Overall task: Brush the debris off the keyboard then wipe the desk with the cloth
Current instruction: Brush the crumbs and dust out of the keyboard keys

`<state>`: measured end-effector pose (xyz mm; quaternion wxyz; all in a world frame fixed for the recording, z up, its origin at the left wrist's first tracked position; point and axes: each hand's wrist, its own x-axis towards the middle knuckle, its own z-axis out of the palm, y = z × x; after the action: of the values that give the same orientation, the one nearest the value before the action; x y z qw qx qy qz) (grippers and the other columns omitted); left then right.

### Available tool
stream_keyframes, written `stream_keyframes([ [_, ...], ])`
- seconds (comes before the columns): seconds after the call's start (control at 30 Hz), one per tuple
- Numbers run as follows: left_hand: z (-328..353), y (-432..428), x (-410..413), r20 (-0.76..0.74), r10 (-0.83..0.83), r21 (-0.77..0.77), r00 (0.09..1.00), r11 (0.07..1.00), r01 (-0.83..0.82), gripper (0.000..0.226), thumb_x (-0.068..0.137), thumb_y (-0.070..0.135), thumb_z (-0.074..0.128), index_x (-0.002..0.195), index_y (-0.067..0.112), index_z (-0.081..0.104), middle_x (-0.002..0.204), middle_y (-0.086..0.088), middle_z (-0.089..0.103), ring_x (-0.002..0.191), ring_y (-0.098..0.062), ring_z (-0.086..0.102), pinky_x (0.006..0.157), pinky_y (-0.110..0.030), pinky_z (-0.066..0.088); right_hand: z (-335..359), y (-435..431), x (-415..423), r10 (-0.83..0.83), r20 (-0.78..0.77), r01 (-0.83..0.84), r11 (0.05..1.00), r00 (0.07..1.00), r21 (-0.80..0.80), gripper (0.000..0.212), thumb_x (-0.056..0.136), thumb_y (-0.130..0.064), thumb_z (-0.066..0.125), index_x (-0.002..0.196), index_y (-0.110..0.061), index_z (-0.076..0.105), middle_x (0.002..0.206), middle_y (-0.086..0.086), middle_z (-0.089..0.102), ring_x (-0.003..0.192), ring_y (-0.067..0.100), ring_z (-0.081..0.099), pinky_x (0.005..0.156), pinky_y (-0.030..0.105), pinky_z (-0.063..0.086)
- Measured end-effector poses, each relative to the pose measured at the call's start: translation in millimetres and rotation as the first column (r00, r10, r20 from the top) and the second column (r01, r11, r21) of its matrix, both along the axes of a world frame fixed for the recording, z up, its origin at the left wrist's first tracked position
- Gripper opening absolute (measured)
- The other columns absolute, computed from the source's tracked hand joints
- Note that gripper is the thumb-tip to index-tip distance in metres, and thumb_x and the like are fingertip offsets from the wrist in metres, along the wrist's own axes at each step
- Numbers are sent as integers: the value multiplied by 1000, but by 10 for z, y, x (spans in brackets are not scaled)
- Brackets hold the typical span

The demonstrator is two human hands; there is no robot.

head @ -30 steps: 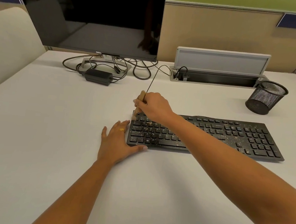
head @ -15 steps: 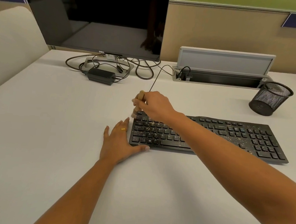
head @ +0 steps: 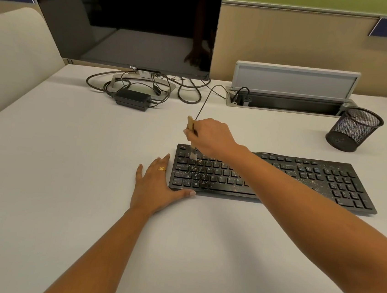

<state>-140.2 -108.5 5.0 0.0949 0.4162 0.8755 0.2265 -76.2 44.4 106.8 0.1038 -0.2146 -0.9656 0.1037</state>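
Right grip: my right grip (head: 210, 136) is curled tight round the wooden handle of the brush (head: 191, 123), which I hold nearly upright with its top tilted a little to the left.
Brush: its pale bristles touch the keys near the far left corner of the keyboard (head: 303, 179), just below the top row.
Left grip: my left grip (head: 153, 185) lies flat on the table (head: 64, 180), fingers straight and spread, holding nothing. It sits just beside the keyboard's left end, thumb tip against the near edge.
Ring: a gold ring (head: 161, 169) sits on one finger of that hand.
Keyboard: black, lying right of centre with its long side toward me; my right forearm crosses over its middle.
Debris: pale debris (head: 197, 170) speckles the keys, thick on the left letter block and thinner toward the number pad.
Far side: a dark monitor (head: 129, 20) stands at the back, with a power adapter (head: 133, 99) and looped cables at its foot.
Right side: a cable hatch (head: 294, 81) stands with its grey flap up, and a black mesh cup (head: 354, 129) stands well apart from the keyboard.
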Motion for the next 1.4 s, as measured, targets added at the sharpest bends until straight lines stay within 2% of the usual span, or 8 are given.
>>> stream_keyframes([
  [0.13,5,3,4,3,3,5,1000,1000,-3,126,50,87,45,152,20,14,158,4,21,146,-8,10,119,-42,-5,-58,-16,-16,-110,-119,94,987,987,-127,42,100,-37,36,97,-7,65,92,4,69,86,22,60,67,30,39],
  [0.37,6,4,6,13,2,0,1000,1000,-2,126,50,87,45,152,20,14,158,4,20,146,-8,9,119,-41,-6,-103,-71,-44,-135,-92,114,974,987,-197,39,99,-28,36,94,-3,65,90,12,68,83,30,62,70,34,46],
  [0.5,8,1,8,17,4,10,1000,1000,-5,126,50,87,46,152,20,15,158,4,21,146,-8,10,119,-41,-6,-102,-42,-63,-201,-149,163,958,968,-236,41,99,-31,35,95,-3,65,91,11,70,86,29,63,76,39,50],
  [0.63,21,4,16,18,3,7,1000,1000,-3,126,49,87,46,152,20,14,158,4,21,146,-8,10,118,-41,-6,-116,-57,-77,-170,-92,145,962,981,-232,39,98,-28,35,96,-3,64,92,12,69,84,30,63,74,37,50],
  [0.77,16,5,10,12,4,7,1000,1000,-4,126,50,87,46,152,20,15,158,4,21,146,-9,10,119,-42,-5,-109,-63,-146,-178,-135,131,944,975,-302,43,99,-34,36,96,-4,66,93,10,70,86,28,63,78,40,51],
  [0.93,11,2,8,9,3,6,1000,1000,-3,125,51,87,46,152,20,15,158,3,21,146,-9,10,119,-42,-5,-122,-111,-147,-146,-85,120,959,986,-255,41,99,-31,35,96,-3,66,92,11,69,86,28,63,77,39,50],
  [1.23,9,-3,1,5,2,-3,1000,1000,-2,125,52,87,46,152,20,15,158,3,22,146,-10,11,119,-43,-3,-88,-39,-116,-55,-68,27,931,996,-364,38,98,-31,39,87,-10,68,89,7,72,85,24,65,80,40,50],
  [1.4,4,6,-4,-1,3,-6,1000,1000,-3,124,52,87,46,152,20,14,158,3,21,146,-10,10,119,-43,-4,-47,-11,-52,-6,-21,1,970,1000,-245,40,99,-35,36,88,-11,66,91,5,70,82,20,61,72,32,44],
])
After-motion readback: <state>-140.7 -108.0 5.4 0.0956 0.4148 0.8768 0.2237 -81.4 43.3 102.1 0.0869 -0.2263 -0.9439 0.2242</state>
